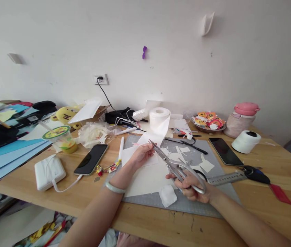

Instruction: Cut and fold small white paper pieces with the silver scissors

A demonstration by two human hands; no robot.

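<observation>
My right hand (193, 187) is wrapped round the handles of a pair of silver scissors (169, 163), whose blades point up and left. My left hand (144, 156) is closed, its fingertips pinched together close beside the blade tips. Whatever they hold, if anything, is too small to make out. Beneath both hands lie white paper sheets (145, 180) on a grey cutting mat (212, 207). A crumpled white tissue piece (168, 196) rests below the scissors. Paper scraps (206, 164) are scattered to the right of the blades.
Behind my hands stands a white paper roll (158, 120). To the left are a phone (91, 159), a power bank (49, 172) and a drink cup (64, 139). Rightward lie a metal ruler (226, 178), black-handled scissors (257, 174), another phone (225, 151) and a thread spool (245, 142).
</observation>
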